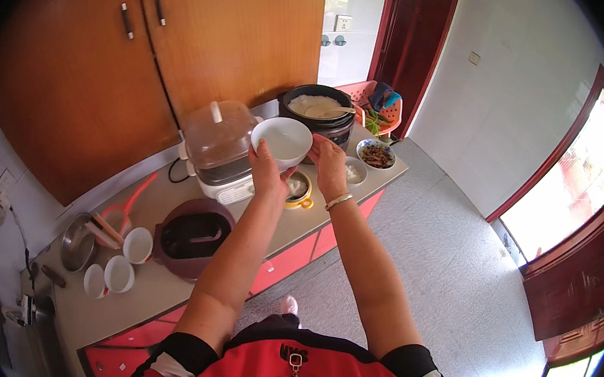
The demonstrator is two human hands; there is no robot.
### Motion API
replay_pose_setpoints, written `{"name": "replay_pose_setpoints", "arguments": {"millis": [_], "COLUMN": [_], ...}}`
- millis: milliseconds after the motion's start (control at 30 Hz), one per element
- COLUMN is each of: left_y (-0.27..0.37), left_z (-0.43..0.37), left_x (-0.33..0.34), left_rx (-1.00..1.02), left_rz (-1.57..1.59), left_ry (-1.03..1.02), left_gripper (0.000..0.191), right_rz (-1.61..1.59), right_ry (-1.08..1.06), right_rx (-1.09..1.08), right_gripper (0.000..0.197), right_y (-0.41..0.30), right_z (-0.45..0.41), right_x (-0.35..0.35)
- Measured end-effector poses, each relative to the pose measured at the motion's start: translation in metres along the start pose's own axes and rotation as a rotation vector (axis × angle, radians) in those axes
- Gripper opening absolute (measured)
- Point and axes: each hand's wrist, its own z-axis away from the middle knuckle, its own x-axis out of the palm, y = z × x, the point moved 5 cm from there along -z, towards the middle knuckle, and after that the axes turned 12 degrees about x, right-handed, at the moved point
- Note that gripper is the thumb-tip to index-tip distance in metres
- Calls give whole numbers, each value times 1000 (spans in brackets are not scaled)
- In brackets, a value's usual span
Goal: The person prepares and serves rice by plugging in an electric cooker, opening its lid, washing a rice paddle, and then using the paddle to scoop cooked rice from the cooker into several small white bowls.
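My left hand (270, 172) grips a white bowl (283, 140), its thumb over the near rim. The bowl looks empty and is held above the counter, tilted a little towards me. At the bowl's right rim is my right hand (332, 169), wearing a bracelet; whether its fingers hold the bowl or only lie beside it is unclear. Just behind stands an open rice cooker (318, 108) with white rice and a rice paddle (337, 110) across it. Partly hidden below my hands is a small yellow-handled pan (300, 188) with white food in it.
A bowl of rice (355, 172) and a patterned bowl of cooked food (376, 155) stand near the counter's right end. An electric cooker with a clear lid (219, 137), a dark red lidded pot (193, 238), several white cups (119, 273) and a pink basket (393, 118) are around.
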Motion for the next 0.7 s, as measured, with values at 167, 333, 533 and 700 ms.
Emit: {"name": "replay_pose_setpoints", "arguments": {"millis": [167, 333, 533, 700], "left_y": [-35, -67, -79, -81], "left_z": [-46, -111, -146, -167], "left_x": [35, 57, 85, 96], "left_rx": [14, 79, 119, 162], "left_rz": [20, 30, -3, 1], "left_ry": [23, 76, 180, 219], "left_gripper": [41, 47, 50, 54], "right_rz": [205, 863, 1724, 2051], "right_ry": [-1, 144, 250, 105], "right_rx": [-19, -312, -495, -367], "right_gripper": [33, 27, 22, 27], "right_y": [-13, -35, -45, -31], "right_z": [-86, -185, -260, -302], "right_x": [-49, -82, -87, -88]}}
